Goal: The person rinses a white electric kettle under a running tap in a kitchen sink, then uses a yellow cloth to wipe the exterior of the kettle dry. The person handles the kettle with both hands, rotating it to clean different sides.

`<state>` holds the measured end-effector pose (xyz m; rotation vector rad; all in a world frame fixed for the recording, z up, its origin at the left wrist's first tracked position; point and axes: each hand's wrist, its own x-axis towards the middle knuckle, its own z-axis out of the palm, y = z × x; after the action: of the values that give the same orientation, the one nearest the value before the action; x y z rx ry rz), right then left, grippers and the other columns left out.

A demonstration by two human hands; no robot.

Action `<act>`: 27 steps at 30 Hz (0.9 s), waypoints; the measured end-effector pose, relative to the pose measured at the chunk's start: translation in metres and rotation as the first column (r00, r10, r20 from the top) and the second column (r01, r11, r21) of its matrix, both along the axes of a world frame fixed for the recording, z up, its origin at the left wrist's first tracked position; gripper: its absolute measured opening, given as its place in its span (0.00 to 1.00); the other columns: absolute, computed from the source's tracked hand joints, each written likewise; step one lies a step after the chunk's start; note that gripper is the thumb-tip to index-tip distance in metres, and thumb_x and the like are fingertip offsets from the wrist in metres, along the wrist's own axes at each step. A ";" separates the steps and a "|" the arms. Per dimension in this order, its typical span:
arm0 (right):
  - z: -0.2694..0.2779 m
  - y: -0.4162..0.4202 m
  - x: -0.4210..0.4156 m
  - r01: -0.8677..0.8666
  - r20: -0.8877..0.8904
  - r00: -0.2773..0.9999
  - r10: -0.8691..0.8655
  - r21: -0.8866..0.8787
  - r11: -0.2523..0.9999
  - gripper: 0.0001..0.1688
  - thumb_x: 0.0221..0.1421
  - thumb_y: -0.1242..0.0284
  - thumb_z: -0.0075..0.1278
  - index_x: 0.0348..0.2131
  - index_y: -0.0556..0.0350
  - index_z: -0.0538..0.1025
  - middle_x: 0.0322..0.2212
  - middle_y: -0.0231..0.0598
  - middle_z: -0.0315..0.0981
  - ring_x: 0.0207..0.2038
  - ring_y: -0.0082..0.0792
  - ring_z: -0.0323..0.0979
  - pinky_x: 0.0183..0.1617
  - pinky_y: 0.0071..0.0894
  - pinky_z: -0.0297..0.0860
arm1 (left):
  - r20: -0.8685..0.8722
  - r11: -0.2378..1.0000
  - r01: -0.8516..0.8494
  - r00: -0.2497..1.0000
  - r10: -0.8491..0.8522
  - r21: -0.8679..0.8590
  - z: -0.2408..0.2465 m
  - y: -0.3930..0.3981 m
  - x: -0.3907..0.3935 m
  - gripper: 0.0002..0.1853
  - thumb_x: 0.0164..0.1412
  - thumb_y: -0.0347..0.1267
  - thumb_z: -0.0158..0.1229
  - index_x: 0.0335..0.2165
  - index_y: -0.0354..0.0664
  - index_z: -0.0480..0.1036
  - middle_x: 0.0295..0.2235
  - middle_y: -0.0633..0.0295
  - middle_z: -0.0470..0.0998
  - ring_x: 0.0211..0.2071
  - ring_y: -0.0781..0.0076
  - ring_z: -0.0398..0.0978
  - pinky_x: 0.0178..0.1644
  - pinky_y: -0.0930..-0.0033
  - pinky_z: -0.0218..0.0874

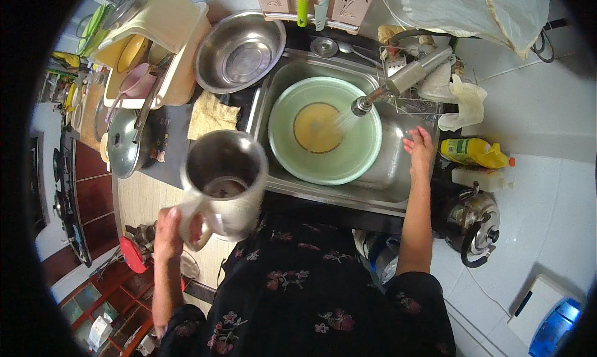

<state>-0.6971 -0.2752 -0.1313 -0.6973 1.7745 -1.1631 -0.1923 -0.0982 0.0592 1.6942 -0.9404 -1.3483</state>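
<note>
My left hand grips the handle of a large pale jug with a dark metal interior, held in front of the counter's edge, left of the sink. Over the right part of the sink, my right hand is raised with its fingers a little apart and nothing in it. Between the hands, a pale green plastic basin sits in the stainless steel sink. Water sprays into the basin from the faucet. The basin's round middle looks yellowish.
A steel bowl and a yellow cloth lie left of the sink, near a dish box and a lidded pot. On the right are a yellow bottle and a metal kettle. Knives stand in a rack behind.
</note>
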 end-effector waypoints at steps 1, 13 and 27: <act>-0.001 0.003 0.001 -0.015 0.026 1.000 0.014 0.004 1.000 0.21 0.55 0.66 0.47 0.47 0.56 0.67 0.38 0.36 0.70 0.31 0.25 0.70 0.35 0.24 0.67 | 0.029 0.997 0.018 0.999 -0.020 0.075 0.001 -0.013 -0.012 0.28 0.59 0.49 0.41 0.19 0.33 0.70 0.13 0.60 0.68 0.11 0.74 0.64 0.17 0.73 0.55; 0.014 0.072 0.010 -0.003 0.188 0.982 0.001 0.015 1.000 0.16 0.57 0.65 0.45 0.40 0.57 0.71 0.35 0.36 0.73 0.29 0.24 0.71 0.34 0.21 0.66 | 0.038 0.702 0.646 0.727 -0.685 0.301 0.000 -0.197 -0.173 0.36 0.56 0.61 0.39 0.17 0.37 0.70 0.13 0.64 0.68 0.12 0.79 0.64 0.22 0.76 0.60; 0.007 0.094 0.050 -0.012 0.392 0.920 -0.016 0.067 0.998 0.18 0.57 0.62 0.44 0.40 0.57 0.71 0.34 0.38 0.73 0.31 0.27 0.71 0.35 0.23 0.68 | -0.164 0.831 0.533 0.845 -0.510 0.161 -0.050 -0.192 -0.202 0.29 0.55 0.53 0.51 0.20 0.34 0.71 0.13 0.64 0.69 0.11 0.82 0.61 0.19 0.81 0.54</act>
<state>-0.6470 -0.1808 -0.1239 -0.3862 1.4666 -1.1457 -0.3938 -0.2905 0.0096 1.5352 -1.2991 -1.9372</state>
